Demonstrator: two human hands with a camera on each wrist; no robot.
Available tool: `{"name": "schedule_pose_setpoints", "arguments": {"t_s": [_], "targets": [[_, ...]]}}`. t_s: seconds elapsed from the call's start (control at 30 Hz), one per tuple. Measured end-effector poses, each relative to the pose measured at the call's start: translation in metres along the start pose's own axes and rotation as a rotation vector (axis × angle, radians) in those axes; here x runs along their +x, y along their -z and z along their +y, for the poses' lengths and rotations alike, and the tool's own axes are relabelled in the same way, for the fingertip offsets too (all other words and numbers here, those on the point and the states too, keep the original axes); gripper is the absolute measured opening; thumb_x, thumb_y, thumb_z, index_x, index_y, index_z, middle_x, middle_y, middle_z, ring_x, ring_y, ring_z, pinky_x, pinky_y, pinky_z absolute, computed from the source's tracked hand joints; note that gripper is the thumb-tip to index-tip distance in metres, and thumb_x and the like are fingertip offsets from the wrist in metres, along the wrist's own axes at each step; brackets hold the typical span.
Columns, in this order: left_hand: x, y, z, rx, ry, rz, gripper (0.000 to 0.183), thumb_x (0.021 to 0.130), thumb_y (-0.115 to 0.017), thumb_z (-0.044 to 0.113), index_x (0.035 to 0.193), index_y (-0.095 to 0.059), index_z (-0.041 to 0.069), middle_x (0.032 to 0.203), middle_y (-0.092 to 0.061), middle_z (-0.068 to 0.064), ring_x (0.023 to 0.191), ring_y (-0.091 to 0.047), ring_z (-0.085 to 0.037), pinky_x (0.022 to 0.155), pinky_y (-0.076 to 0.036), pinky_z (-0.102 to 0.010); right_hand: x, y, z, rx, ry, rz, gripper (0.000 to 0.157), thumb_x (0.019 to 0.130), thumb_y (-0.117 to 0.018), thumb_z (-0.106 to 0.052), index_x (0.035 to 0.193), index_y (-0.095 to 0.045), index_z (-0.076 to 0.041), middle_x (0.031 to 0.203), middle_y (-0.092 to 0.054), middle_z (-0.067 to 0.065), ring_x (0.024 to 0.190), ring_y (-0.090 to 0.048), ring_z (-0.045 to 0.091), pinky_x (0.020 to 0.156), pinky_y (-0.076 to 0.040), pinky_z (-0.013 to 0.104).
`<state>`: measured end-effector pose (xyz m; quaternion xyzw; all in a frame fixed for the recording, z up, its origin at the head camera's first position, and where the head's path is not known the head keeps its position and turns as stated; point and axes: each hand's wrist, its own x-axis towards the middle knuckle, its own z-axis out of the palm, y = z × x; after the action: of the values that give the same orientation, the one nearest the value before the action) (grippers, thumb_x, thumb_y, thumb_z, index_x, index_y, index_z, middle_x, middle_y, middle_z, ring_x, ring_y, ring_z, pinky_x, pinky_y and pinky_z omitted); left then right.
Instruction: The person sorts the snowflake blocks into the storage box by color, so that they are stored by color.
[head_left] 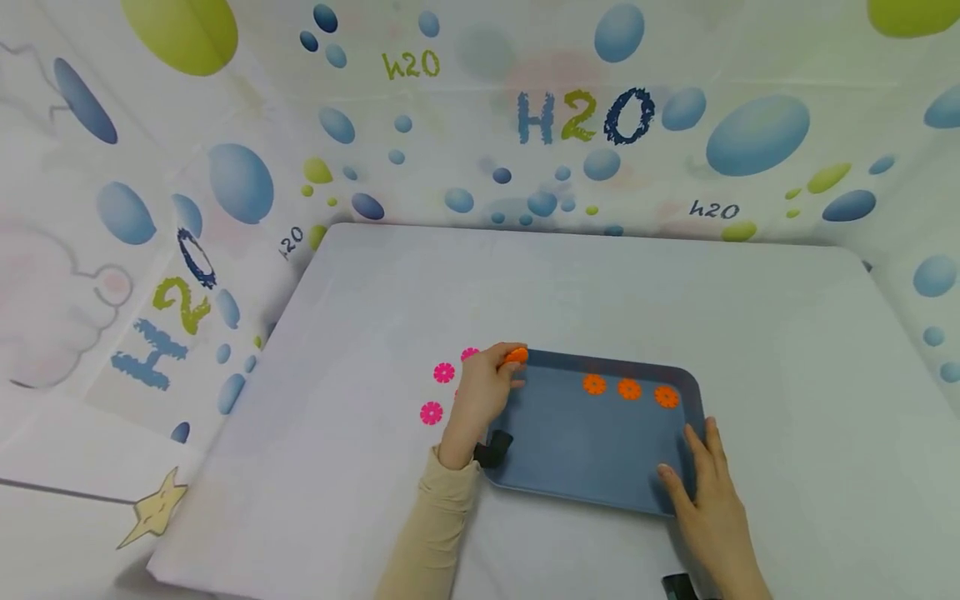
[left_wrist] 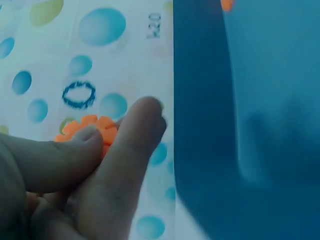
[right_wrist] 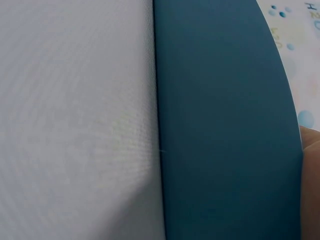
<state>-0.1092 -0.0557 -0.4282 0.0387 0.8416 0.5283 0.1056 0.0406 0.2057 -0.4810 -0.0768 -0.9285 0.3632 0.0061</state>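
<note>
Between thumb and finger my left hand [head_left: 483, 387] pinches an orange flower-shaped piece [left_wrist: 100, 125], held by the far left corner of a blue-grey tray [head_left: 577, 454]. Inside the tray, along its far side, lie three orange flower-shaped pieces [head_left: 629, 389] in a row. My right hand [head_left: 712, 500] rests at the tray's right edge, its fingers fairly straight and the thumb over the near right corner. In the right wrist view the tray's outer wall [right_wrist: 225, 120] fills the middle, with part of a finger [right_wrist: 311, 185] beside it.
Several pink flower-shaped pieces [head_left: 431, 412] lie on the white tabletop [head_left: 322, 467] left of the tray, some partly hidden by my left hand. Behind the table hangs a white sheet [head_left: 465, 133] printed with blue and green bubbles.
</note>
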Motion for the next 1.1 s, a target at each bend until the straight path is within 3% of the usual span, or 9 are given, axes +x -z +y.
{"name": "schedule_pose_setpoints", "arguments": {"t_s": [0.13,0.3,0.43,0.57,0.7,0.87,0.97,1.1], "targets": [[0.009,-0.017,0.003,0.003,0.035,-0.118,0.024,0.098,-0.054,0.009,0.113,-0.065,-0.006,0.1,-0.072,-0.02,0.081,-0.074,-0.025,0.066,-0.06,-0.028,-0.001,0.0,-0.001,0.006,-0.008,0.004,0.068,0.101,-0.051,-0.031,0.152,-0.02,0.0,0.163,0.002,0.02,0.142,-0.016,0.054,0.089,-0.031,0.079],[0.018,-0.036,-0.003,-0.037,0.18,-0.29,0.026,0.099,-0.053,0.011,0.112,-0.065,-0.009,0.08,-0.072,-0.015,0.061,-0.069,-0.018,0.057,-0.058,-0.026,0.0,0.0,-0.002,0.019,-0.003,0.018,0.068,0.1,-0.052,-0.031,0.153,-0.021,-0.002,0.163,0.001,0.018,0.143,-0.016,0.053,0.089,-0.032,0.078],[0.02,-0.043,-0.007,-0.041,0.255,-0.365,0.025,0.1,-0.052,0.011,0.101,-0.066,-0.01,0.069,-0.069,-0.014,0.05,-0.064,-0.015,0.051,-0.057,-0.028,0.001,0.002,-0.001,0.024,0.011,0.028,0.068,0.1,-0.053,-0.031,0.153,-0.021,-0.002,0.163,0.0,0.019,0.143,-0.017,0.053,0.089,-0.032,0.078],[0.022,-0.043,-0.006,-0.006,0.266,-0.389,0.028,0.1,-0.052,0.014,0.084,-0.065,-0.004,0.064,-0.068,-0.014,0.046,-0.063,-0.014,0.049,-0.056,-0.029,0.001,0.003,-0.001,0.017,0.019,0.039,0.067,0.1,-0.053,-0.03,0.152,-0.022,-0.001,0.163,0.0,0.019,0.142,-0.018,0.054,0.087,-0.032,0.078],[0.023,-0.044,-0.006,0.009,0.279,-0.379,0.03,0.1,-0.053,0.017,0.08,-0.063,-0.002,0.061,-0.067,-0.013,0.044,-0.062,-0.015,0.049,-0.056,-0.029,0.001,0.004,-0.001,0.016,0.022,0.038,0.067,0.1,-0.052,-0.029,0.153,-0.021,-0.002,0.163,0.0,0.019,0.142,-0.018,0.054,0.086,-0.033,0.079],[0.026,-0.047,-0.008,0.004,0.273,-0.337,0.024,0.098,-0.056,0.015,0.089,-0.066,-0.005,0.064,-0.066,-0.009,0.046,-0.06,-0.012,0.049,-0.055,-0.025,0.001,0.004,-0.001,0.012,0.02,0.034,0.066,0.101,-0.052,-0.029,0.153,-0.021,-0.001,0.163,0.0,0.02,0.141,-0.019,0.054,0.085,-0.034,0.078],[0.027,-0.047,-0.01,-0.018,0.268,-0.355,0.018,0.096,-0.058,0.009,0.101,-0.066,-0.007,0.069,-0.068,-0.01,0.048,-0.061,-0.011,0.051,-0.056,-0.025,0.001,0.004,-0.001,0.015,0.016,0.029,0.066,0.1,-0.052,-0.029,0.153,-0.021,-0.002,0.163,0.0,0.02,0.141,-0.02,0.055,0.086,-0.034,0.078],[0.027,-0.047,-0.012,-0.047,0.272,-0.374,0.024,0.097,-0.056,0.007,0.114,-0.063,-0.008,0.076,-0.071,-0.014,0.05,-0.062,-0.012,0.053,-0.056,-0.026,0.001,0.004,0.0,0.02,0.011,0.025,0.066,0.101,-0.052,-0.03,0.153,-0.021,-0.002,0.163,0.0,0.019,0.141,-0.02,0.055,0.086,-0.033,0.078]]}}
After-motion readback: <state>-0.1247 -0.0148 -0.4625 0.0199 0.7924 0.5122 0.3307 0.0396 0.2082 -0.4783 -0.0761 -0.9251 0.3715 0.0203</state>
